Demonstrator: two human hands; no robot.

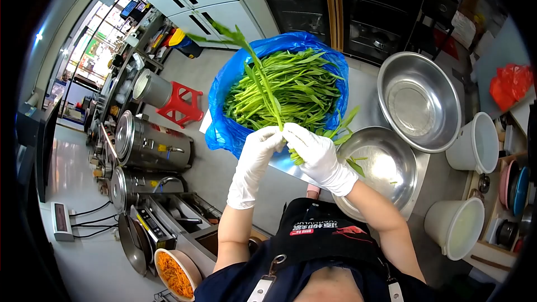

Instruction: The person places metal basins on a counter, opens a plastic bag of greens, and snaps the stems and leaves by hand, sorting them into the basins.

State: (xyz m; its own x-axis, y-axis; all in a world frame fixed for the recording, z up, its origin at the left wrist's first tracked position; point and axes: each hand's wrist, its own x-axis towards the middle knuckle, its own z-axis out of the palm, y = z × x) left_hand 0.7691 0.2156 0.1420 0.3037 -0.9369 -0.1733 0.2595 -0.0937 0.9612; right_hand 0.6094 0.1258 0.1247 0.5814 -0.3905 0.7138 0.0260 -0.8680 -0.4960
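Note:
Both my hands wear white gloves and meet in front of the blue plastic bag. My left hand pinches the lower end of a long stem of leafy greens, which looks like water spinach; its leaves point up and left over the bag. My right hand is closed on the same stem right beside the left fingertips. Short green pieces and leaves stick out around the right hand. Inside the bag lies a large heap of the same greens.
A steel basin with a few green bits stands under my right forearm. Behind it is a larger steel basin. White buckets stand at the right. A red stool and steel pots are at the left.

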